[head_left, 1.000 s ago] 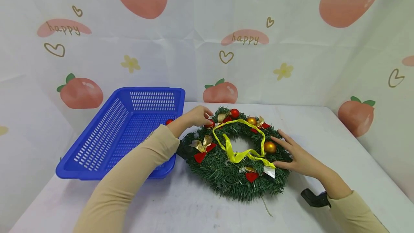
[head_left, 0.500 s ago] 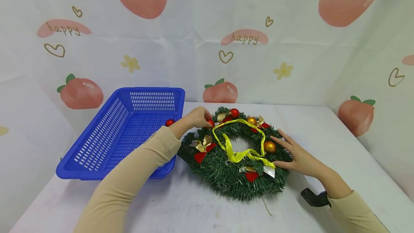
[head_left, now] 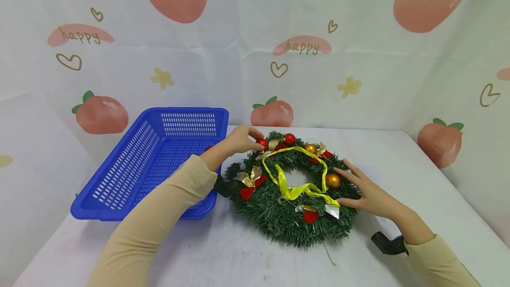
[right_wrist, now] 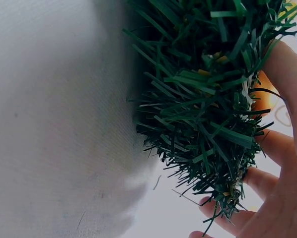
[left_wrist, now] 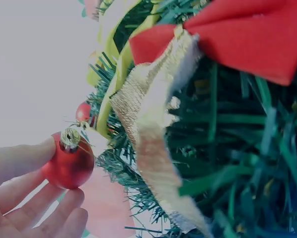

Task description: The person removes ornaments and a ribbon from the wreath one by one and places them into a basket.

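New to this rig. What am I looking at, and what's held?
No machine: a person works bare-handed. The wide picture comes from a camera on the head, looking forward and down; the two close-ups come from cameras on each wrist. A blue plastic basket and a Christmas wreath with red-and-gold bows and a yellow ribbon lie on the white surface. The left hand pinches a red bauble by the wreath; the right hand rests on the wreath beside a gold bauble.

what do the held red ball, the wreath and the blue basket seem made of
The held red ball: probably plastic, possibly glass; soft highlights suggest a satin finish.
The wreath: likely plastic foliage, slightly glossy, judging by its thin, flat green strips.
The blue basket: apparently moulded plastic, smooth, given its even colour and regular slots.
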Tool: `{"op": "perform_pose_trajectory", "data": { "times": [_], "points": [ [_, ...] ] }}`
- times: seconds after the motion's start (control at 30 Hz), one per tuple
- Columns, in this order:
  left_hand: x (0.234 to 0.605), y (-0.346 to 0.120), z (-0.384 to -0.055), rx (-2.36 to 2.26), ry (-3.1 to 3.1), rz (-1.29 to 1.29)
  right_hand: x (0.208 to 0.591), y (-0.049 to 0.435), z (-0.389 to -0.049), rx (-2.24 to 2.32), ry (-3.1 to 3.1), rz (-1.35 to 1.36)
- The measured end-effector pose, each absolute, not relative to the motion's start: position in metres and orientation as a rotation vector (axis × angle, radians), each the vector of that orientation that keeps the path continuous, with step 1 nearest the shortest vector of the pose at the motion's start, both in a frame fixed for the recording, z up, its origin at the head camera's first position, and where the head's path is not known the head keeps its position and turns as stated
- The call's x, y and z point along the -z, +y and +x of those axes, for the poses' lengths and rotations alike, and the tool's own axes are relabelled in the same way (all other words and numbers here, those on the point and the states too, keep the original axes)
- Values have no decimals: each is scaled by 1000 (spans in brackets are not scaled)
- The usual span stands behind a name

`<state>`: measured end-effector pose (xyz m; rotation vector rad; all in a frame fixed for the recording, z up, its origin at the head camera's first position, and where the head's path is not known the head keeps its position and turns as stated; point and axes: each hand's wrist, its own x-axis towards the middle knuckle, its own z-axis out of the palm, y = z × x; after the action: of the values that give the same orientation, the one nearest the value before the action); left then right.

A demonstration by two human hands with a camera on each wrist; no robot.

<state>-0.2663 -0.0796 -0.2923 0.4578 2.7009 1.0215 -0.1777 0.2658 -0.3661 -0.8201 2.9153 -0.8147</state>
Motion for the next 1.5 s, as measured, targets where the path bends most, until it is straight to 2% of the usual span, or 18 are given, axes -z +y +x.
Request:
{"op": "perform_pose_trajectory", "data": {
  "times": [0.87,1.5],
  "points": [
    [274,-89,-240,-1354,2562,504,369,267,-177,832,2916,-838],
    [257,-114,-224,-1511,2501,436,369,267,-177,834,2914,-839]
  ]
}}
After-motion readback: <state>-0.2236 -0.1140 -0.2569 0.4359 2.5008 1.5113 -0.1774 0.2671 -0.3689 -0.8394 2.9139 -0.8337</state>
